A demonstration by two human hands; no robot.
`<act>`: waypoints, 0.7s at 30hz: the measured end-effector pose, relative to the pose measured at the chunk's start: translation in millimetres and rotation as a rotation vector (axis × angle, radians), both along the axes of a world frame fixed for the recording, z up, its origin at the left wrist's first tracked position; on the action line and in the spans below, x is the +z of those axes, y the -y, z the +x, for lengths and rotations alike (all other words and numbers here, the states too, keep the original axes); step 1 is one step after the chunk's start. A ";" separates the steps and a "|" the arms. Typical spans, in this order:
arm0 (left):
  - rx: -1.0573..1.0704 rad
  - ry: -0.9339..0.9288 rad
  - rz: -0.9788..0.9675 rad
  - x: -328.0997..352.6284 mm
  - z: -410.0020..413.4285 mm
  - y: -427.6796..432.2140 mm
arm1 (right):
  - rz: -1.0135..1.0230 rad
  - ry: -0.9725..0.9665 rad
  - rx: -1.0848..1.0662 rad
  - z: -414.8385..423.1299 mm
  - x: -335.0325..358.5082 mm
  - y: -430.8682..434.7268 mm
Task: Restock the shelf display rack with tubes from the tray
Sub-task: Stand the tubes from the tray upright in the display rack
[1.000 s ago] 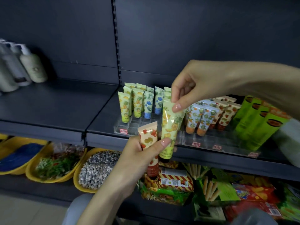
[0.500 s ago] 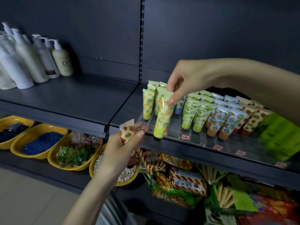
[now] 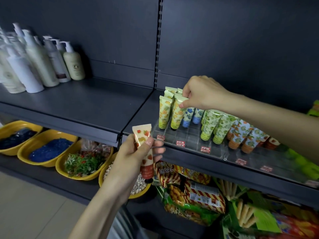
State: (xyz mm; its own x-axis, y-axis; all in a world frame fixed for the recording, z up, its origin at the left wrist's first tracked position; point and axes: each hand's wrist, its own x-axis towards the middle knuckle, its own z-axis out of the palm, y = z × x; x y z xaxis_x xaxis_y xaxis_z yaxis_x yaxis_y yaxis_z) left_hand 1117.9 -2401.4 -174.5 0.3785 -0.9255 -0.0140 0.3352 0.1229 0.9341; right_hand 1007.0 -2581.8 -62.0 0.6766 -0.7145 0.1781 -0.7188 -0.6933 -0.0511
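Our right hand point(image 3: 203, 94): it pinches the flat top end of a yellow tube point(image 3: 176, 116) between thumb and fingers.
Yellow tube: it stands cap down and a little tilted in the clear rack point(image 3: 188, 135), just beside another yellow tube point(image 3: 164, 112).
Our left hand point(image 3: 131, 161): it is wrapped round the middle of a strawberry tube point(image 3: 143, 134) and holds it upright, cap down, in front of the shelf point(image 3: 77, 100) edge, lower than the rack.
Rack: it sits on the dark shelf, with blue tubes point(image 3: 188, 118), green tubes point(image 3: 212, 126) and orange tubes point(image 3: 241, 135) in rows to the right.
How the tubes will feel: we think they are light and soft in the middle, so they squash. The smooth skin may slip.
Where to hold: we think the flat top end is best, because it is stiff. A gentle hold round the middle works too, with no hard squeeze.
Tray: we cannot see it.
Watch out: a tilted tube could bump its neighbours over.
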 end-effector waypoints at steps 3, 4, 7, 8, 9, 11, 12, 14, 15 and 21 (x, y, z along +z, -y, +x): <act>0.009 0.033 -0.015 -2.5 0.8 -1.0 | 0.002 0.003 0.002 5.3 0.4 2.1; 0.014 0.033 -0.017 -2.9 0.5 -0.9 | 0.011 0.012 0.001 6.6 0.2 2.8; 0.013 0.012 -0.031 -2.6 -0.4 -0.5 | 0.031 0.030 -0.004 8.5 -0.9 5.8; 0.012 0.005 -0.034 -2.6 -0.4 -0.3 | 0.039 0.033 -0.009 8.7 -1.2 7.2; 0.011 -0.001 -0.036 -2.5 -0.4 -0.3 | 0.049 0.037 -0.014 8.5 -1.2 8.4; 0.011 -0.012 -0.040 -2.4 0.2 -0.7 | 0.070 0.040 -0.023 7.9 -1.1 10.3; 0.012 -0.017 -0.041 -2.3 0.5 -0.8 | 0.077 0.040 -0.026 7.6 -0.9 11.4; 0.013 -0.025 -0.041 -2.2 0.9 -1.3 | 0.084 0.033 -0.033 7.6 -1.7 12.9; 0.014 -0.029 -0.041 -2.2 0.9 -1.5 | 0.084 0.026 -0.035 7.9 -2.8 13.3; 0.006 -0.051 -0.039 -3.1 -0.7 -0.7 | 0.080 -0.021 -0.020 11.1 -13.8 13.8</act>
